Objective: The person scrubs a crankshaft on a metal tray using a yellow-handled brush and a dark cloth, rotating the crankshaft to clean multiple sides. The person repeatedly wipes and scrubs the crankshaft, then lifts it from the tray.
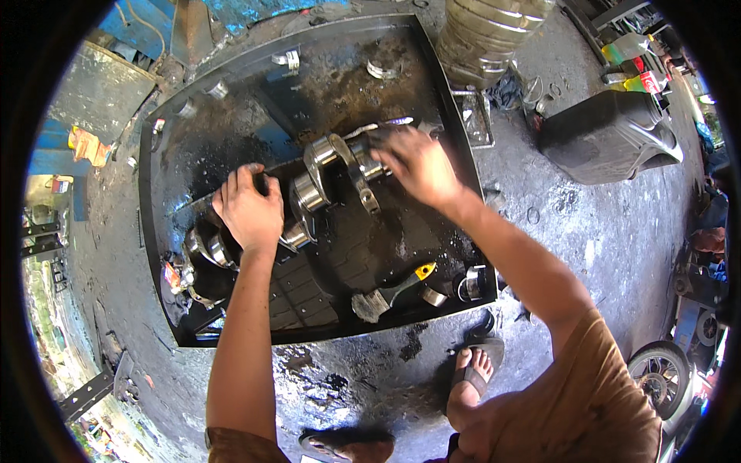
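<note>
A shiny metal crankshaft lies slantwise in a black, oil-stained tray. My left hand is closed over its left-middle part, fingers bent round the dark metal. At the crankshaft's right end is my right hand, smeared by motion, so its fingers cannot be read. Just beyond that hand, a thin white and purple item rests in the tray. A brush with a yellow-tipped handle lies near the front edge. Beside it are curved metal bearing shells.
More bearing shells sit along the tray's far side. A large plastic bottle stands behind it. To the right are a black jerrycan, small bottles and a wheel. My sandalled foot is close to the front edge.
</note>
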Available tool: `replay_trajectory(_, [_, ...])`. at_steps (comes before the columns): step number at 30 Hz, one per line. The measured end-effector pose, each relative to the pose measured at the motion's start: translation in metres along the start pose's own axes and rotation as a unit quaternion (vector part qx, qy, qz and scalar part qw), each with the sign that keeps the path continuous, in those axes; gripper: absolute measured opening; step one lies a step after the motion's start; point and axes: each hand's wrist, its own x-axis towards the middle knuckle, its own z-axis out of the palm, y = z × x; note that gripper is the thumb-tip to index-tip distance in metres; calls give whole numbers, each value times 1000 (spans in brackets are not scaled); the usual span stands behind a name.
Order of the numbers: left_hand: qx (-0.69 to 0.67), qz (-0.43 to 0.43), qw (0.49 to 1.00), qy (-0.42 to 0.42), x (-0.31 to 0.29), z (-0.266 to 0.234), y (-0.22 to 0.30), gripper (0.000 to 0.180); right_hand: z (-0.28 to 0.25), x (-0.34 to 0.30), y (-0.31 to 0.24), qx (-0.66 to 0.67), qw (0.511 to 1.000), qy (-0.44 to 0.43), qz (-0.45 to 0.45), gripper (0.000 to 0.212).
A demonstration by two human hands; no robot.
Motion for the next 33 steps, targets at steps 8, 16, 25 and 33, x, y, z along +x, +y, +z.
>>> replay_trajectory(8, [-8, -13, 1000, -1, 0, 1, 0, 21, -9, -5, 8, -16, 981, 114, -154, 17])
replay_trajectory(16, [-6, -6, 1000, 1, 1, 2, 0, 20, -3, 65, 31, -22, 984, -176, 31, 47])
replay_trajectory(25, [-2, -9, 1000, -3, -2, 3, -2, 20, -27, 47, 4, -18, 977, -212, 14, 43])
replay_trajectory(33, [-2, -12, 1000, 9, 2, 2, 0, 18, 31, 54, 40, 260, 863, -306, 306, 57])
